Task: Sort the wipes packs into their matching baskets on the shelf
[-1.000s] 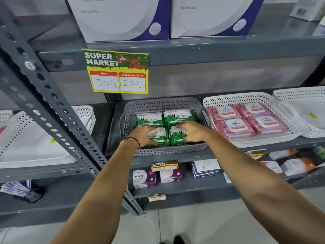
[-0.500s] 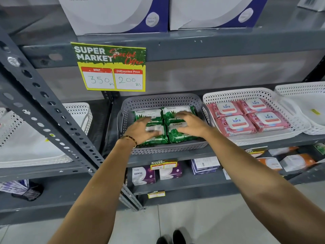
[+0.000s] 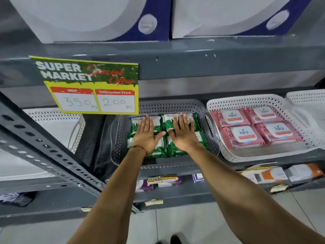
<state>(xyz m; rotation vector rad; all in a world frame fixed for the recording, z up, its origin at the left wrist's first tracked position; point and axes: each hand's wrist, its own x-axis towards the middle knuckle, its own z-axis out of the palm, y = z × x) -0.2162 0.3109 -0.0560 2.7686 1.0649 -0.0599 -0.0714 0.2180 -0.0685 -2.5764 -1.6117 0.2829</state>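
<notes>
Several green wipes packs (image 3: 175, 149) lie flat in the grey basket (image 3: 119, 138) at the middle of the shelf. My left hand (image 3: 146, 133) rests flat on the left packs, fingers stretched out. Beside it, my right hand (image 3: 183, 132) lies flat on the right packs, thumbs nearly touching. Neither hand grips a pack. To the right, a white basket (image 3: 216, 106) holds several pink Kara wipes packs (image 3: 244, 133) in two rows.
A yellow price sign (image 3: 91, 85) hangs from the upper shelf edge above the grey basket. White baskets stand at far left (image 3: 70, 120) and far right (image 3: 306, 97). A slanted perforated grey upright (image 3: 44, 152) crosses the left. Boxes sit on the lower shelf (image 3: 175, 192).
Both hands have gone from curled over the front green packs to lying flat with fingers stretched toward the back packs. The camera has moved closer and tilted up.
</notes>
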